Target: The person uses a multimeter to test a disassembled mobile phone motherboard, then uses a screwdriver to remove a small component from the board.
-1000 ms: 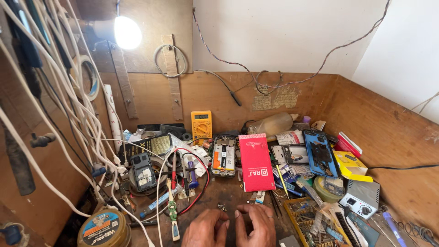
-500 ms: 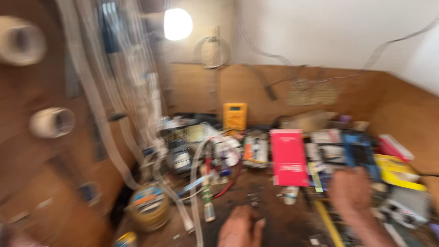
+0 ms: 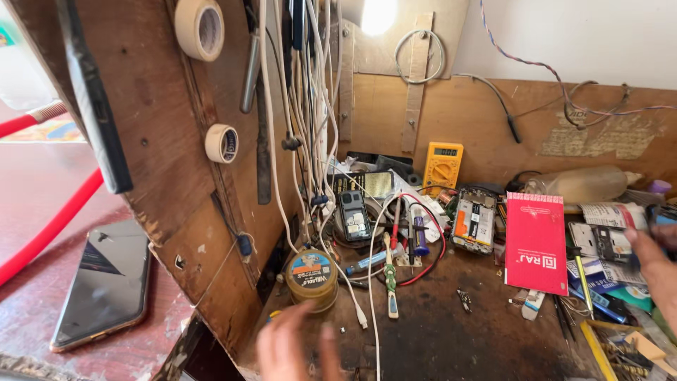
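Cluttered wooden bench [image 3: 451,331], plywood-walled. Left hand [image 3: 296,349], blurred, fingers spread and empty, at the front edge near a solder tin [image 3: 311,277]. Right hand [image 3: 656,264] at the right edge; grip cannot be told.

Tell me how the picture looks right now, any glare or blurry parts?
Head view: the lamp at the top blows out to white glare; the left hand at the bottom edge and the right hand at the right edge are motion-smeared; the yellow multimeter and red booklet stay sharp; edges bend from the wide lens.
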Demonstrator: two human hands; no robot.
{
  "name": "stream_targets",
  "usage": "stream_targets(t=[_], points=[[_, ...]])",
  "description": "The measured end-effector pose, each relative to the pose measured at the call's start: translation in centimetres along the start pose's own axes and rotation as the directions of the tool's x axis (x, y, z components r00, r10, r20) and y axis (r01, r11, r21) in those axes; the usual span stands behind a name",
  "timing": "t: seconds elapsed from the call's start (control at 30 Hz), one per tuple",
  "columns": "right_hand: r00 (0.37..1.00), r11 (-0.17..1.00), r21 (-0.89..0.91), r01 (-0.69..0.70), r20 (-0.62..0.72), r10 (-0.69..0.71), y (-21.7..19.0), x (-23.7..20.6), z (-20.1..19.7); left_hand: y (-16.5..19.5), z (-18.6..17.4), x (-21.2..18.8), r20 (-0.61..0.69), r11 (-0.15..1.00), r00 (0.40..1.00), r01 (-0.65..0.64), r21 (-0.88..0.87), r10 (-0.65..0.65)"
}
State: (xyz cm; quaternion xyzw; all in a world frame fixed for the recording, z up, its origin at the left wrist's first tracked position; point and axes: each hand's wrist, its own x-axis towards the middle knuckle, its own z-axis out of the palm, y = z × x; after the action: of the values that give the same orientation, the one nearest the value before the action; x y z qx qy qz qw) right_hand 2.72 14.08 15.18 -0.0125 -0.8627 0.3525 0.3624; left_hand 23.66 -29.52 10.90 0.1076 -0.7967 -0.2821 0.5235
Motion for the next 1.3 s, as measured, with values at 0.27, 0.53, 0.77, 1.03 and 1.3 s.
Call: stream_targets(t=[0.27, 0.53, 0.77, 1.03, 1.3], points=[[0.971, 0.825, 0.565, 0.024, 0.185, -0.155, -13.0, -3.8, -1.0, -5.8, 0.3, -3.5, 0.02, 0.969, 0.99, 0.129, 0.21, -0.136], [0.892, 0.749, 0.652, -0.12, 0.402, -0.206, -16.9, -9.4, 0.4, -7.9, 2.0, -2.9, -0.048, 0.873, 0.946, 0.277, -0.401, -0.321], [0.757, 0.607, 0.613, -0.506, 0.652, -0.027, -15.3, -11.2, 2.9, 2.8, 3.4, -1.4, 0.327, 0.903, 0.945, 0.12, -0.413, 0.024], [0.792, 0.999, 0.025, 0.04, 0.608, -0.047, -16.3, -11.5, 3.3, 8.1, 9.5, -0.5, 0.624, 0.825, 0.773, 0.276, -0.493, 0.114], [0.722, 0.994, -0.042, 0.105, 0.69, -0.047, -16.0, -11.6, 5.5, 7.1, 11.0, -1.9, 0.718, 0.823, 0.695, 0.382, -0.421, 0.045]])
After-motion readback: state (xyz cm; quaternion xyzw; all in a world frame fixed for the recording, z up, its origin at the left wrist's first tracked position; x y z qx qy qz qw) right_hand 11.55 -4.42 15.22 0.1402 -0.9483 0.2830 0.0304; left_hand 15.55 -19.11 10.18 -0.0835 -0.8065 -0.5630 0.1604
